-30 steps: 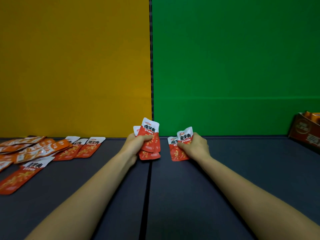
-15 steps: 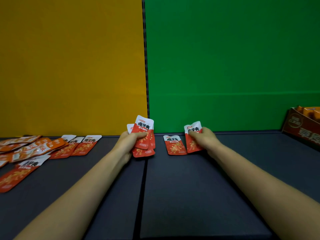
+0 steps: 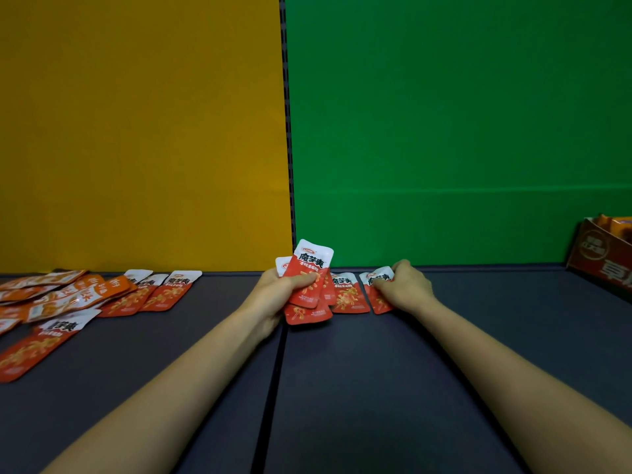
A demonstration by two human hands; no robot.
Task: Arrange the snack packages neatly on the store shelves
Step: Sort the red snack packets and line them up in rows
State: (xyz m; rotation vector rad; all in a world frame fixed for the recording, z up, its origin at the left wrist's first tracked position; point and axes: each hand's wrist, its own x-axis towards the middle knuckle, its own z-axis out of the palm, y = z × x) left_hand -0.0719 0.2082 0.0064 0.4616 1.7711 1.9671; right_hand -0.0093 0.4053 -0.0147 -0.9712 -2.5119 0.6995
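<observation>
My left hand (image 3: 273,295) grips a fanned stack of red-and-white snack packets (image 3: 309,280), held upright above the dark shelf (image 3: 342,388) near its back. Just right of the stack, one packet (image 3: 347,294) lies flat on the shelf. My right hand (image 3: 405,289) presses on another packet (image 3: 378,289) laid beside that one, fingers on its top edge. A loose pile of the same red and orange packets (image 3: 68,299) lies scattered at the far left.
A yellow back panel (image 3: 136,131) and a green back panel (image 3: 461,131) rise behind the shelf, split by a dark slotted upright. An open cardboard display box (image 3: 602,254) with orange packs stands at the right edge. A seam runs down the shelf's middle.
My right hand has set one packet flat on the shelf, then brought a second one down beside it to the right. My left hand has kept its stack almost still.
</observation>
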